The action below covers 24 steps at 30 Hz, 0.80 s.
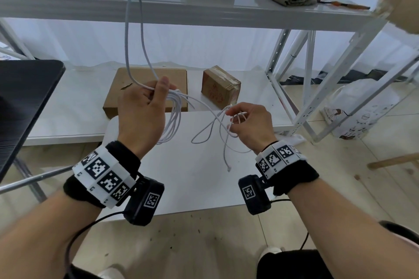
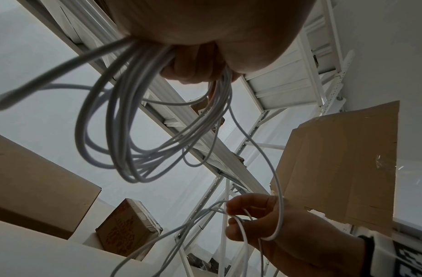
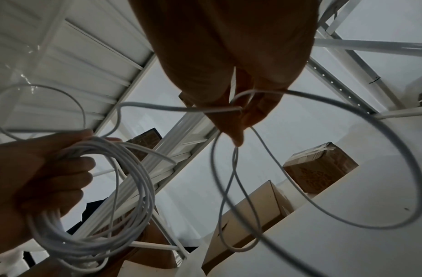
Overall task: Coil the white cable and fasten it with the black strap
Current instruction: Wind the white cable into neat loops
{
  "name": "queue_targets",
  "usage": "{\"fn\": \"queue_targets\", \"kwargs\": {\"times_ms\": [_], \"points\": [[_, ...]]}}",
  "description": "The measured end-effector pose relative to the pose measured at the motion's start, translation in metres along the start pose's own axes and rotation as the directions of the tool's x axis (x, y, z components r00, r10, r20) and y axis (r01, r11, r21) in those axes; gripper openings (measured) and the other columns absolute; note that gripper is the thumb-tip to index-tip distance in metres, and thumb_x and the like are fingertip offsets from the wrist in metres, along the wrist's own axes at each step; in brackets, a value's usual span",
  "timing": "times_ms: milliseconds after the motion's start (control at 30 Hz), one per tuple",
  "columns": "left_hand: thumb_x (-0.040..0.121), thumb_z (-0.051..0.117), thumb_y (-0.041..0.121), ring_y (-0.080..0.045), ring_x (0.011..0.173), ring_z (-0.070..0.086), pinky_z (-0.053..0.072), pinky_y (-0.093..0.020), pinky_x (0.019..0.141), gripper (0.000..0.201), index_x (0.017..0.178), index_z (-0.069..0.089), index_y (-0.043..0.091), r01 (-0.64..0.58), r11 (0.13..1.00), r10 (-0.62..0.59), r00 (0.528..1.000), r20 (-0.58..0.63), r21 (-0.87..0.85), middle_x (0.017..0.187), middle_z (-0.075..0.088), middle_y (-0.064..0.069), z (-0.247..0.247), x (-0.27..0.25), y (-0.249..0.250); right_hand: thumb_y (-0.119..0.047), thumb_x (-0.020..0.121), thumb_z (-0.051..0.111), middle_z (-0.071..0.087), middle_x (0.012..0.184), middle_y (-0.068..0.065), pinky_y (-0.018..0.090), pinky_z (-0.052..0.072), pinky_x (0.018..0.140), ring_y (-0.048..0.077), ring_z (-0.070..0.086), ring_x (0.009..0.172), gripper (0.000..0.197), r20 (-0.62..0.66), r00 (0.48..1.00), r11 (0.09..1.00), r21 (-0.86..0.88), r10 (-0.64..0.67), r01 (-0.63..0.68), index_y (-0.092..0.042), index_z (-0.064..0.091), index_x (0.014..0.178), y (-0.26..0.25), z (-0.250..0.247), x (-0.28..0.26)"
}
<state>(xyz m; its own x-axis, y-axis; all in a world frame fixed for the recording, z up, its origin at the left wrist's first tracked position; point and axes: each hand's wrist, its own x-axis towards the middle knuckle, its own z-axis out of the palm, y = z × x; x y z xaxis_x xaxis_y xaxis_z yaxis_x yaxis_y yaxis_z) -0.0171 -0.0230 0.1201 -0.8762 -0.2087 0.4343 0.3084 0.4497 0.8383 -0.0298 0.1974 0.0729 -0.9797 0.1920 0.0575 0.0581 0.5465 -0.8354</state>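
Both wrists wear black bands with checkered tags, raised over a white table (image 1: 192, 179). On the left, the left hand (image 1: 145, 111) grips a bundle of hanging loops of the white cable (image 1: 174, 120), fingers curled round it. One strand runs across to the right hand (image 1: 249, 124), which pinches loose loops between thumb and fingertips.
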Motion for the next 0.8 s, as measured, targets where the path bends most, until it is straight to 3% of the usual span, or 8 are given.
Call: {"fn": "queue_targets", "kwargs": {"times_ms": [67, 200, 400, 467, 567, 600, 700, 800], "points": [[0.105, 0.049, 0.029, 0.002, 0.05, 0.054, 0.034, -0.01, 0.052, 0.044, 0.082, 0.078, 0.004, -0.002, 1.0, 0.002, 1.0, -0.002, 0.001, 0.064, 0.068, 0.007, 0.0, 0.0, 0.0, -0.003, 0.07, 0.084, 0.074, 0.082, -0.006, 0.026, 0.059, 0.077, 0.01, 0.068, 0.074, 0.022, -0.021, 1.0, 1.0, -0.015, -0.011, 0.011, -0.021, 0.077, 0.081, 0.0, 0.0, 0.001], [0.106, 0.049, 0.026, 0.006, 0.042, 0.048, 0.029, -0.009, 0.05, 0.046, 0.081, 0.077, -0.001, 0.028, 1.0, -0.028, 1.0, -0.008, 0.01, 0.041, 0.049, 0.022, -0.001, 0.002, -0.004, -0.029, 0.073, 0.087, 0.072, 0.081, -0.007, 0.03, 0.054, 0.078, 0.012, 0.065, 0.075, 0.013, -0.069, 0.997, 0.993, -0.119, -0.019, 0.01, -0.025, 0.076, 0.074, 0.005, -0.005, 0.003], [0.105, 0.047, 0.033, 0.001, 0.043, 0.047, 0.032, -0.019, 0.053, 0.047, 0.081, 0.078, 0.006, 0.094, 0.993, -0.089, 0.993, -0.075, 0.065, 0.045, 0.05, 0.009, -0.008, 0.011, -0.018, -0.043, 0.081, 0.079, 0.073, 0.072, -0.007, 0.036, 0.054, 0.085, 0.014, 0.067, 0.076, 0.025, -0.204, 0.969, 0.99, 0.032, 0.142, -0.138, -0.02, 0.076, 0.072, 0.01, -0.024, 0.014], [0.104, 0.046, 0.038, -0.007, 0.048, 0.048, 0.035, -0.027, 0.06, 0.045, 0.082, 0.078, 0.016, 0.147, 0.986, -0.139, 0.986, -0.095, 0.083, 0.045, 0.047, 0.013, -0.011, 0.016, -0.024, -0.039, 0.088, 0.073, 0.074, 0.068, -0.003, 0.039, 0.056, 0.084, 0.014, 0.065, 0.067, 0.029, -0.221, 0.948, 0.964, 0.186, 0.23, -0.191, -0.018, 0.074, 0.068, 0.012, -0.025, 0.017], [0.102, 0.045, 0.044, -0.036, 0.066, 0.059, 0.045, -0.036, 0.065, 0.044, 0.09, 0.08, 0.019, 0.182, 0.981, -0.175, 0.978, -0.11, 0.064, 0.052, 0.048, 0.013, -0.014, 0.02, -0.03, -0.026, 0.093, 0.069, 0.073, 0.067, 0.006, 0.041, 0.061, 0.077, 0.018, 0.065, 0.058, 0.028, -0.243, 0.933, 0.922, 0.346, 0.267, -0.173, -0.014, 0.071, 0.068, 0.013, -0.025, 0.02], [0.101, 0.045, 0.044, -0.037, 0.066, 0.058, 0.046, -0.038, 0.065, 0.044, 0.091, 0.08, 0.019, 0.191, 0.98, -0.184, 0.976, -0.12, 0.055, 0.052, 0.049, 0.012, -0.014, 0.021, -0.032, -0.023, 0.093, 0.069, 0.073, 0.067, 0.008, 0.041, 0.062, 0.076, 0.02, 0.067, 0.059, 0.027, -0.24, 0.935, 0.921, 0.351, 0.261, -0.167, -0.013, 0.07, 0.068, 0.012, -0.025, 0.02], [0.101, 0.045, 0.043, -0.016, 0.05, 0.045, 0.037, -0.031, 0.064, 0.043, 0.09, 0.08, 0.021, 0.232, 0.973, -0.229, 0.964, -0.138, 0.006, 0.05, 0.05, 0.011, -0.016, 0.023, -0.035, -0.019, 0.092, 0.071, 0.071, 0.068, 0.012, 0.038, 0.062, 0.073, 0.021, 0.068, 0.06, 0.025, -0.199, 0.948, 0.921, 0.352, 0.248, -0.167, -0.013, 0.071, 0.068, 0.012, -0.025, 0.019], [0.098, 0.048, 0.041, -0.018, 0.049, 0.041, 0.034, -0.032, 0.061, 0.041, 0.076, 0.075, 0.019, 0.331, 0.934, -0.347, 0.928, -0.131, -0.133, 0.044, 0.045, 0.009, -0.018, 0.028, -0.039, -0.009, 0.089, 0.072, 0.07, 0.07, 0.012, 0.032, 0.058, 0.069, 0.019, 0.064, 0.061, 0.013, -0.149, 0.949, 0.88, 0.435, 0.278, -0.19, -0.009, 0.073, 0.076, 0.01, -0.026, 0.019]]}}
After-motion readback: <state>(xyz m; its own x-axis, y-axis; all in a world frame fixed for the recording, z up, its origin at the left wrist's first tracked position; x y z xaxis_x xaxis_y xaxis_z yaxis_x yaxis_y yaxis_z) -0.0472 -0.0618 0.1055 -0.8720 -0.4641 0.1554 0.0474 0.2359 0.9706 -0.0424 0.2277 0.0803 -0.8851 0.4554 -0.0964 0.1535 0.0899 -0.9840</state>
